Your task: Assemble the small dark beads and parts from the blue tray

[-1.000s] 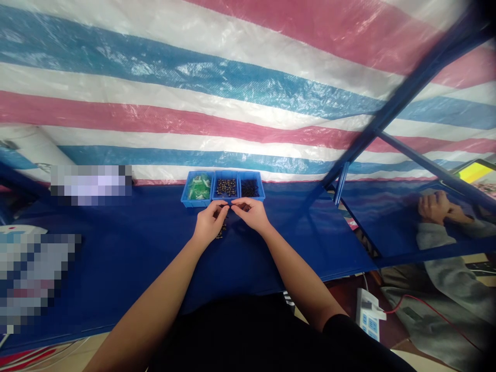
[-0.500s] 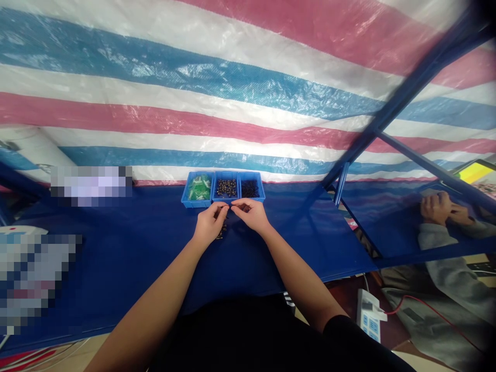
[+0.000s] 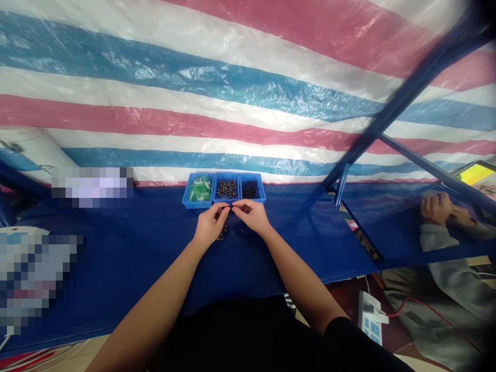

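Observation:
My left hand (image 3: pixel 210 226) and my right hand (image 3: pixel 251 215) meet fingertip to fingertip just in front of three small blue bins, above the blue table cover (image 3: pixel 127 258). Both hands are pinched on something tiny that I cannot make out. A small heap of dark parts (image 3: pixel 221 235) lies on the cover under my left fingers. The left bin (image 3: pixel 199 189) holds green and clear pieces, the middle bin (image 3: pixel 226 188) brownish dark parts, the right bin (image 3: pixel 251 189) black parts.
A striped red, white and blue tarp (image 3: pixel 232 93) hangs behind the table. A blue metal frame (image 3: pixel 391 111) slants at the right. Another person's hands (image 3: pixel 437 206) and grey sleeve (image 3: pixel 457 248) are beyond it. A white power strip (image 3: pixel 370 318) lies on the floor.
Both hands stay pinched together at the same spot; only the fingertips shift slightly. The other person's hands at the right have moved a little.

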The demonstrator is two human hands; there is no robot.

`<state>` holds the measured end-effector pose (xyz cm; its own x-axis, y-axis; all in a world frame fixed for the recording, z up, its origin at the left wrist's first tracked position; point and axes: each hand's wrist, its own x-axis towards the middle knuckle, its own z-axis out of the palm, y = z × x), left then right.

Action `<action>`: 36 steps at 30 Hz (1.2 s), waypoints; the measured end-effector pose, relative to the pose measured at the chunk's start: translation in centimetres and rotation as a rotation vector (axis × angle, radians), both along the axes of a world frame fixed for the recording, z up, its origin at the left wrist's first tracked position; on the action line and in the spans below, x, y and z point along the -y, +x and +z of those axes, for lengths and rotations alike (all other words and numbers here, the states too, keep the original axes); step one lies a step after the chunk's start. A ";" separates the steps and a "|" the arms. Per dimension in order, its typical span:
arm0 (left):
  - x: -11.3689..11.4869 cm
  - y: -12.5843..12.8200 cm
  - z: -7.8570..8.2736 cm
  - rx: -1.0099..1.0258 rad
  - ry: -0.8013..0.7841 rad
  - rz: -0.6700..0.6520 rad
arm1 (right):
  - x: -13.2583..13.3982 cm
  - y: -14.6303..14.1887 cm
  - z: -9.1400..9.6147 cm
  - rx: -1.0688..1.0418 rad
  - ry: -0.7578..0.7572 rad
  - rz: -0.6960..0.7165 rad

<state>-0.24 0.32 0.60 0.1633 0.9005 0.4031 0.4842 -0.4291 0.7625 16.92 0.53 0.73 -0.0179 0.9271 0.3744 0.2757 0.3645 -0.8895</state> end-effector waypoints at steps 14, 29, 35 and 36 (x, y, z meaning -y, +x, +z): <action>0.0 0.0 0.0 -0.010 0.023 0.010 | -0.1 0.0 0.0 0.005 -0.001 -0.004; 0.1 0.1 0.0 -0.004 0.031 0.007 | 0.0 0.1 0.0 0.005 0.012 0.001; 0.0 0.1 0.0 -0.004 0.032 0.019 | -0.1 0.0 -0.1 0.008 -0.012 0.007; 0.0 0.1 0.0 -0.003 0.023 0.017 | -0.1 0.0 -0.1 0.006 -0.012 0.007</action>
